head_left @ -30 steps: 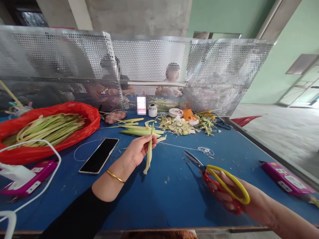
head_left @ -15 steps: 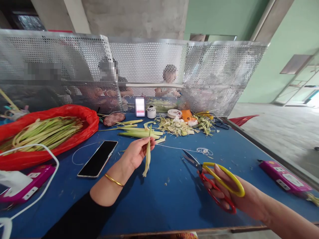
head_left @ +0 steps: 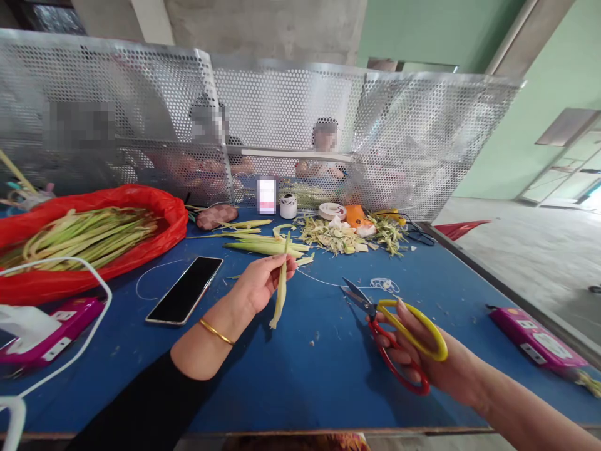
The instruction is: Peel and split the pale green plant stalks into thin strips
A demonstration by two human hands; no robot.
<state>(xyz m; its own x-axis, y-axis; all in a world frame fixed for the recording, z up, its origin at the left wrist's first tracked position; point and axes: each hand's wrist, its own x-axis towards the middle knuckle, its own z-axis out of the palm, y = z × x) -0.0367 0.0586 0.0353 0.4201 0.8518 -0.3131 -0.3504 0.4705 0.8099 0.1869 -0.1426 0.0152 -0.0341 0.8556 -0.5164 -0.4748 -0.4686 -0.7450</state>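
Observation:
Between the thumb and fingers of my left hand [head_left: 263, 282], a pale green-yellow leaf strip [head_left: 280, 291] is pinched, standing roughly upright above the table. My right hand [head_left: 417, 351] grips scissors [head_left: 394, 338] with one yellow and one red handle loop. Their blades are slightly parted and point up and left, apart from the strip. Beyond my left hand lies a small pile of similar leaf strips [head_left: 263, 244]. A white thread [head_left: 323, 279] runs from near that pile to a loose tangle on the right.
On the blue table [head_left: 300, 388], a black phone [head_left: 185, 291] lies left of my hand. A red bag [head_left: 164, 207] of long strips stands far left. Cut scraps [head_left: 328, 235] heap at the back, before a perforated metal screen [head_left: 282, 94]. Purple boxes [head_left: 535, 338] lie at both sides.
The scissors and my right hand have shifted slightly left, a little nearer the strip. My left hand keeps its pinch on the strip. The whole view has tilted slightly.

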